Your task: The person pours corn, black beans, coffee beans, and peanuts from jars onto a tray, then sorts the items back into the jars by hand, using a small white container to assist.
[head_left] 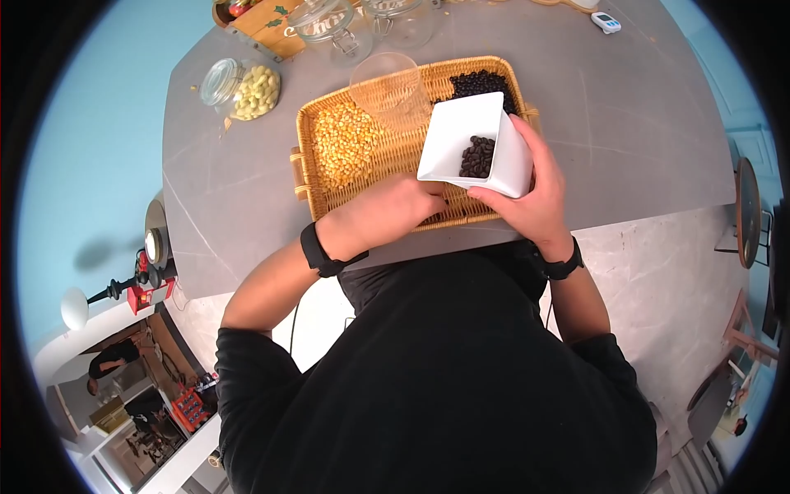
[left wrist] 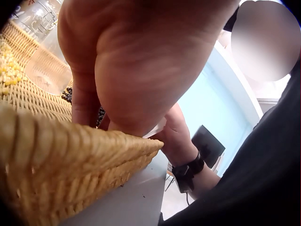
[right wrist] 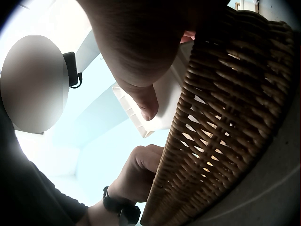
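My right hand (head_left: 539, 185) grips a white square tub (head_left: 461, 115), tilted over the right part of the wicker basket (head_left: 309, 123). Dark brown beans (head_left: 477, 156) lie inside the tub. My left hand (head_left: 395, 206) reaches down into the basket at its front edge, close under the tub; the tub and the basket wall hide its fingertips, so I cannot tell what they hold. Yellow corn kernels (head_left: 341, 144) fill the basket's left side, and black beans (head_left: 481, 82) are heaped in its far right corner. Between them is a clear plastic cup (head_left: 387, 90).
A glass jar of pale nuts (head_left: 255, 92) lies left of the basket on the grey table (head_left: 592, 132). Behind stand clear clip-top jars (head_left: 337, 37) and a wooden crate (head_left: 267, 29). A small white timer (head_left: 606, 22) is at the far right.
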Available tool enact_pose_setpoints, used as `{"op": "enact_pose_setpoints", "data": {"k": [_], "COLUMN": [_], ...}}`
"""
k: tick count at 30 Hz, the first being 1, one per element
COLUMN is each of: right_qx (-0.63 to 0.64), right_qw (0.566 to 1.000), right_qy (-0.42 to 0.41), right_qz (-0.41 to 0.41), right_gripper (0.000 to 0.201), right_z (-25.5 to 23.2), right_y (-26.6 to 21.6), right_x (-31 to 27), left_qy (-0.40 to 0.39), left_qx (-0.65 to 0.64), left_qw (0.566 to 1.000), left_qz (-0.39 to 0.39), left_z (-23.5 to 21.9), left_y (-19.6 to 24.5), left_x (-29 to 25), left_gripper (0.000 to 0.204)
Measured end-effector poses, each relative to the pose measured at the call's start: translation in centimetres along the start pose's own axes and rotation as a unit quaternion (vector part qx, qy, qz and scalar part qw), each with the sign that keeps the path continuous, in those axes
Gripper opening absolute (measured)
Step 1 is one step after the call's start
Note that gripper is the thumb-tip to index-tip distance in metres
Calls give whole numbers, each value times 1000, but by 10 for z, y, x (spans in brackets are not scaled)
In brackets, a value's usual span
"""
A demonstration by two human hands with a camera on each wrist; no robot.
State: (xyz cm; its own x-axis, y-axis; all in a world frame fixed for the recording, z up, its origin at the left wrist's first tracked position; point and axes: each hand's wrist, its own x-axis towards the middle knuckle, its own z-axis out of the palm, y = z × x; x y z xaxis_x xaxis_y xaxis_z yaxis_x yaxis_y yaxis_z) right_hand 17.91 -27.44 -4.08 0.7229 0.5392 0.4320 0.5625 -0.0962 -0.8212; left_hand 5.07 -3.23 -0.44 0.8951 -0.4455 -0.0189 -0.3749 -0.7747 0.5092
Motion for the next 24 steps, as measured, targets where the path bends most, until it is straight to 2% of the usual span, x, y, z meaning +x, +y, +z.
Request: {"op": "enact_pose_setpoints", "data": {"k": [2, 5, 8, 10, 14, 17, 19, 23, 24], "right_qx": [-6, -25, -21, -22, -22, -18, -7, -17, -23], "right_qw": [1000, 1000, 1000, 1000, 1000, 1000, 1000, 999, 999], "right_qy": [-4, -7, -6, -6, -9, -13, -15, -27, -30], "right_qz": [-4, -7, 1, -2, -15, -20, -26, -12, -3], "right_gripper": [106, 109, 109, 109, 108, 107, 105, 107, 108], "right_z": [0, -3, -3, -3, -3, 0, 0, -4, -5], "right_y": [-1, -2, -2, -2, 0, -2, -3, -5, -7], "right_x": [1, 1, -1, -1, 0, 1, 2, 2, 2], "left_qy": [-40, -35, -10, 35, 97, 162, 169, 151, 133], "left_qx": [-26, -50, -100, -101, -102, -89, -89, -57, -69], "left_qw": [998, 997, 993, 993, 986, 979, 979, 986, 989], "left_qz": [-44, -53, -54, -52, -86, -83, -69, 29, 13], "left_z": [-1, -2, -6, -15, -55, -88, -97, -76, -69], "left_y": [-2, -3, -5, -4, 3, 14, 25, 14, 14], "left_x": [0, 0, -7, -14, -31, -26, -5, 38, 40], "left_gripper": [19, 17, 17, 16, 16, 17, 17, 20, 21]}}
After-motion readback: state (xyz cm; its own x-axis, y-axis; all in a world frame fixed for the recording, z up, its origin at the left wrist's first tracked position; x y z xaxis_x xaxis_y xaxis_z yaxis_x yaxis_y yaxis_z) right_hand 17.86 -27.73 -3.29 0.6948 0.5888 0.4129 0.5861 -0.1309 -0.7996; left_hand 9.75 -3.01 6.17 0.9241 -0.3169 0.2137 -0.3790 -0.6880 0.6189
